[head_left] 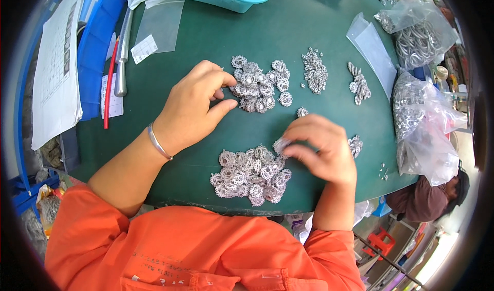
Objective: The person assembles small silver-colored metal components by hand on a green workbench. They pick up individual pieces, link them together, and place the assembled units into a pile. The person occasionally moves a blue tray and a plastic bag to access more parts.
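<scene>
Head view. Two large piles of silver openwork pieces lie before you, the upper pile (257, 87) beyond the lower pile (251, 175); their overlapping pieces cannot be counted. Rightward are one heap of small rings (315, 70), a far cluster (358, 83) and a near cluster (355, 146); one single piece (302, 112) lies just beyond your right hand (319, 144). One teal basket (242, 3), one slender red stick (111, 82) and one metal rod (122, 64) are also present. The surface is a green tabletop (216, 36); at the room's right are another person (427, 198) and a red stool (382, 241). Your left hand (193, 103) is half open, thumb and forefinger parted at the upper pile's left edge; contact cannot be confirmed. Your right hand, slightly blurred, pinches one openwork piece (280, 146) at the lower pile's upper right edge.
</scene>
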Tool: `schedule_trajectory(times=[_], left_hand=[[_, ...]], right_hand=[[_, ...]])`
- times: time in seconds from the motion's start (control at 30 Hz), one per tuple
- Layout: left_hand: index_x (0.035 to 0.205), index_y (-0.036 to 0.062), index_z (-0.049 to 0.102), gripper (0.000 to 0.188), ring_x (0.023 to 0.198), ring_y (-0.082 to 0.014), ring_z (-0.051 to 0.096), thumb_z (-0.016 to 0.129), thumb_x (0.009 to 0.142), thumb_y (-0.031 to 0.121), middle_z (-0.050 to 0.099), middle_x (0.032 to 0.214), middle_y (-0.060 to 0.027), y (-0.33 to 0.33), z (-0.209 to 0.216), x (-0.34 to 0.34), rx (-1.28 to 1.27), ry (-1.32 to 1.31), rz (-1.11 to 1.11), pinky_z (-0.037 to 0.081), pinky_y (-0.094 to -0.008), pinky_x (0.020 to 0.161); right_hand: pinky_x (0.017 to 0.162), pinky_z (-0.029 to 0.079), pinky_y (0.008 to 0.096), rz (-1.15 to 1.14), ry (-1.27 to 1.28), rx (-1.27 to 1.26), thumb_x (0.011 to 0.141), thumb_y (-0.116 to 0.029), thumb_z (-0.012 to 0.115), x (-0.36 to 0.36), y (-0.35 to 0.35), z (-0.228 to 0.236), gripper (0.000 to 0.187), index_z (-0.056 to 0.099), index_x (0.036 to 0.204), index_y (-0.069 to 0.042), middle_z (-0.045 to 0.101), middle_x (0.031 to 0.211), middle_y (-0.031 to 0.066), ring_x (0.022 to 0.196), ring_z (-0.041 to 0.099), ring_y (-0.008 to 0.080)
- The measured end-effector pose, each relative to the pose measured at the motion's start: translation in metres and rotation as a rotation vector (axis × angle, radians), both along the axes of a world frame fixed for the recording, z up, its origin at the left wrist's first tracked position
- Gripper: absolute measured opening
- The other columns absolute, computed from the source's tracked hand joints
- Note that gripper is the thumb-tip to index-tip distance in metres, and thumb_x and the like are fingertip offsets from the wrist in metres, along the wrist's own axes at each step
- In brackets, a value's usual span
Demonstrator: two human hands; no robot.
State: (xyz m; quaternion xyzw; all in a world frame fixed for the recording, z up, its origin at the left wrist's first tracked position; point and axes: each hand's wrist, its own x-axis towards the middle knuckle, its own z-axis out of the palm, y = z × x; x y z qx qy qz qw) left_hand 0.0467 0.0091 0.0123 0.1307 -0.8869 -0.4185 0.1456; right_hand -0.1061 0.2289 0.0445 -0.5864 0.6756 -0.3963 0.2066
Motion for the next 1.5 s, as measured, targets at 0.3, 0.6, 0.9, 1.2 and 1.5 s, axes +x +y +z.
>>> schedule_trajectory(times=[0.3,0.6,0.9,1.2,1.5], left_hand=[[0.104,0.0021,0.064,0.029,0.079,-0.0154,0.062,0.073,0.077,-0.001,0.057,0.105,-0.0077,0.001,0.0,0.0,0.013,0.003,0.009,0.052,-0.0267,0.072],[0.104,0.0024,0.064,0.029,0.079,-0.0146,0.06,0.074,0.077,-0.003,0.057,0.105,-0.0078,0.002,0.0,0.0,0.04,-0.002,0.02,0.051,-0.0263,0.071],[0.104,0.0019,0.064,0.029,0.078,-0.0141,0.06,0.074,0.077,-0.003,0.057,0.105,-0.0078,0.002,0.001,-0.001,0.057,0.01,0.017,0.051,-0.0257,0.071],[0.105,0.0023,0.064,0.03,0.079,-0.0139,0.059,0.074,0.077,-0.003,0.057,0.106,-0.0073,0.001,0.0,0.0,0.05,0.016,0.007,0.05,-0.0254,0.071],[0.105,0.0022,0.063,0.03,0.079,-0.0141,0.059,0.073,0.077,-0.003,0.057,0.106,-0.0075,0.001,-0.001,0.0,0.04,0.015,0.004,0.05,-0.0252,0.072]], right_hand=[[0.07,0.054,0.0349,0.053,-0.081,0.026,0.077,-0.004,0.076,-0.001,0.003,-0.002,0.012,0.069,0.086,-0.001,0.067,0.09,0.0103,0.08,0.066,0.0274],[0.065,0.05,0.0288,-0.421,-0.029,0.148,0.074,0.005,0.073,-0.013,0.005,-0.018,0.024,0.059,0.093,-0.001,0.064,0.087,0.0068,0.077,0.062,0.0175],[0.066,0.05,0.029,-0.434,-0.022,0.094,0.075,0.005,0.073,-0.024,0.016,-0.017,0.028,0.059,0.097,-0.002,0.065,0.09,0.0069,0.08,0.064,0.0183],[0.066,0.05,0.0298,-0.424,-0.013,0.198,0.072,0.001,0.077,-0.011,0.005,-0.014,0.032,0.058,0.097,-0.002,0.062,0.085,0.0076,0.077,0.063,0.0188],[0.067,0.051,0.0267,-0.533,-0.174,0.076,0.082,0.016,0.048,-0.023,0.017,-0.013,0.021,0.057,0.095,0.001,0.064,0.086,0.0067,0.077,0.064,0.0142]])
